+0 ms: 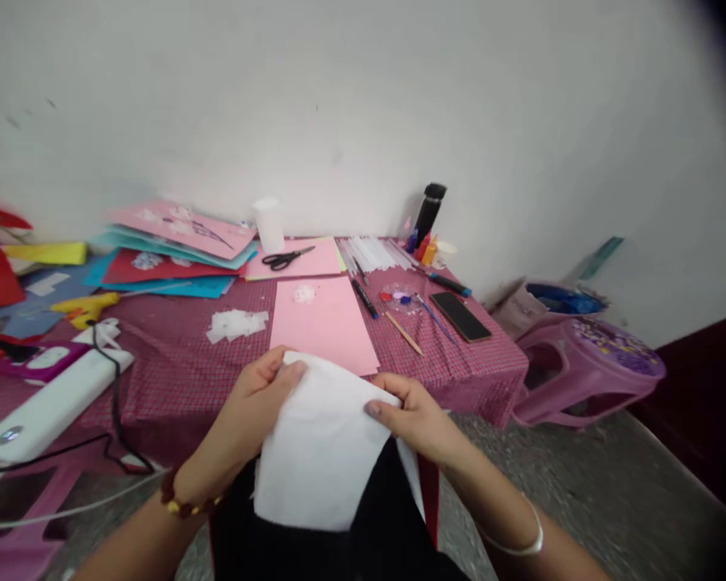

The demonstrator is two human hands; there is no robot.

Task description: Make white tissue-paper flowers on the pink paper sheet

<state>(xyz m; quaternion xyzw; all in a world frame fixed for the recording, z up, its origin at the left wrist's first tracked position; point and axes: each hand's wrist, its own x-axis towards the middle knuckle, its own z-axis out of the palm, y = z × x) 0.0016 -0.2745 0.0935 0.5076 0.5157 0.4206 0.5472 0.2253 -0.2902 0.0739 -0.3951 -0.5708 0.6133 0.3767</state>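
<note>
A sheet of white tissue paper (pixel 327 452) hangs between my two hands, over my dark clothing at the table's front edge. My left hand (pixel 257 395) pinches its upper left corner between thumb and fingers. At the upper right corner my right hand (pixel 420 415) grips the same sheet, thumb on top. Just beyond the hands lies a pink sheet of paper (pixel 320 327), with a small white crumpled tissue shape (pixel 304 294) on it. To its left rests a pile of cut white tissue pieces (pixel 237 324).
Black scissors (pixel 284 259), a black marker (pixel 365 298), a wooden stick (pixel 405 333), a paint palette (pixel 401 298) and a phone (pixel 461 315) lie around the pink sheet. Left are a yellow glue gun (pixel 88 307), a white power strip (pixel 52 403) and stacked coloured papers (pixel 181 234). A pink stool (pixel 586 367) stands right.
</note>
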